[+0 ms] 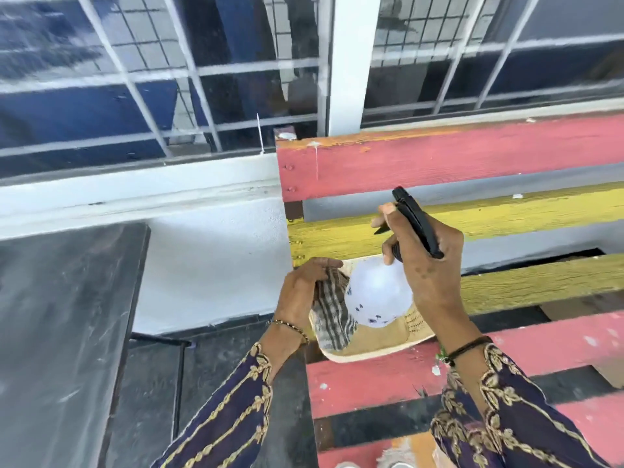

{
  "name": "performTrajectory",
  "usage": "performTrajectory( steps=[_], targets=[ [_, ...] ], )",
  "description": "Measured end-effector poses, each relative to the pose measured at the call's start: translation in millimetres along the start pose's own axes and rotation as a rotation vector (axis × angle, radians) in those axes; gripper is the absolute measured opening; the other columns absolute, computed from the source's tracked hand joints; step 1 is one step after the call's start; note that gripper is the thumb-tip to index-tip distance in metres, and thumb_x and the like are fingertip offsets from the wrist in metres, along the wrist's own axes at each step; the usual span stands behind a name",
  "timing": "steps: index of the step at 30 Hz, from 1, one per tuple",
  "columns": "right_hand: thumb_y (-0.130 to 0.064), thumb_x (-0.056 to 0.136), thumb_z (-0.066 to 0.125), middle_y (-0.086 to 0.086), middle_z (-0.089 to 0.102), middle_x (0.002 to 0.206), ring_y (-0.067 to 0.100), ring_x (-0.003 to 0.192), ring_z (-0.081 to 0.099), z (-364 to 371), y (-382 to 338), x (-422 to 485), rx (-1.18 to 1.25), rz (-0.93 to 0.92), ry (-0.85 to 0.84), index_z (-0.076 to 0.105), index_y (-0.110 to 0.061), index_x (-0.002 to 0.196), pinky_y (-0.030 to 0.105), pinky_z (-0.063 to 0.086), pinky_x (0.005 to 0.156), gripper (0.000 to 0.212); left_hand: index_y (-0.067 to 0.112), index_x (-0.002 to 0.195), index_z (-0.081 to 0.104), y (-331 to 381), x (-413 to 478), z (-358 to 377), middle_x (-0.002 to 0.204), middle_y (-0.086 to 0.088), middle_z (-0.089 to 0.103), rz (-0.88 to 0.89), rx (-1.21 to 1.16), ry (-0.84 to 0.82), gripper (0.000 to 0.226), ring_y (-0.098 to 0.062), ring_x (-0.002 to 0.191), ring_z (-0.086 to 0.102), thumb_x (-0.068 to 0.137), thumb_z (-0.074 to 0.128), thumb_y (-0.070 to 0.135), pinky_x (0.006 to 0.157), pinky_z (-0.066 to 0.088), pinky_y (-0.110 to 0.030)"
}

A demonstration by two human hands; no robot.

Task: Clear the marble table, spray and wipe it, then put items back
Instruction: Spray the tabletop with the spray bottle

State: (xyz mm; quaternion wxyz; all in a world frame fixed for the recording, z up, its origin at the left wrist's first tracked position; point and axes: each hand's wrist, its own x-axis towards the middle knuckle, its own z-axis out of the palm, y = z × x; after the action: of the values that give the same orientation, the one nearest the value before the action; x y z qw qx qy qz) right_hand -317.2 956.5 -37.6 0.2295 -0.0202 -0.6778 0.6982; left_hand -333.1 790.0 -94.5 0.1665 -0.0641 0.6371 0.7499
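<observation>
My right hand (427,261) grips the black trigger head of a white spray bottle (378,295), held over the slatted bench. My left hand (302,292) holds a striped grey-and-white cloth (332,315) beside the bottle. Both sit above a beige woven mat (368,346) that lies on the bench seat. The dark marble table (57,319) fills the left side of the view, and its visible top is bare.
A wooden bench (472,157) with red and yellow slats stands on the right, with gaps between the slats. Behind it runs a white window sill (135,187) under barred windows. A white wall and dark floor lie between table and bench.
</observation>
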Motion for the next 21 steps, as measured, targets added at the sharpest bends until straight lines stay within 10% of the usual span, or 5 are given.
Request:
performTrajectory(
  steps=[2,5,14,21],
  targets=[
    [-0.022,0.098,0.069,0.007,0.075,0.075,0.023,0.040,0.048,22,-28,-8,0.025,-0.005,-0.001,0.073,-0.001,0.078,0.029,0.041,0.049,0.030,0.027,0.095,0.076,23,-29,-22,0.108,0.007,0.073,0.045,0.128,-0.114,0.024,-0.005,0.100,0.067,0.089,0.057,0.039,0.087,0.049,-0.025],
    [-0.020,0.098,0.069,0.008,0.075,0.075,0.021,0.038,0.045,61,-71,-28,0.090,-0.030,-0.016,0.073,-0.002,0.075,0.027,0.039,0.047,0.029,0.046,0.113,0.062,54,-81,-50,0.108,0.019,0.056,0.209,0.447,-0.217,0.063,0.003,0.104,0.057,0.056,0.075,0.071,0.091,0.045,-0.016],
    [-0.031,0.094,0.071,0.008,0.078,0.082,0.018,0.042,0.045,192,-179,-118,0.161,-0.064,-0.108,0.076,-0.013,0.077,0.024,0.041,0.049,0.026,0.025,0.088,0.052,123,-211,-145,0.072,0.024,0.030,0.775,0.979,0.011,0.057,-0.008,0.077,0.040,0.054,0.075,0.065,0.077,0.039,-0.022],
    [-0.040,0.087,0.073,0.007,0.077,0.086,0.020,0.056,0.061,314,-255,-205,0.237,0.034,-0.405,0.076,-0.016,0.088,0.020,0.045,0.054,0.024,0.045,0.072,0.035,158,-310,-261,0.076,0.021,0.038,0.667,0.857,0.208,0.058,-0.010,0.076,0.043,0.043,0.076,0.075,0.068,0.037,-0.017]
  ],
)
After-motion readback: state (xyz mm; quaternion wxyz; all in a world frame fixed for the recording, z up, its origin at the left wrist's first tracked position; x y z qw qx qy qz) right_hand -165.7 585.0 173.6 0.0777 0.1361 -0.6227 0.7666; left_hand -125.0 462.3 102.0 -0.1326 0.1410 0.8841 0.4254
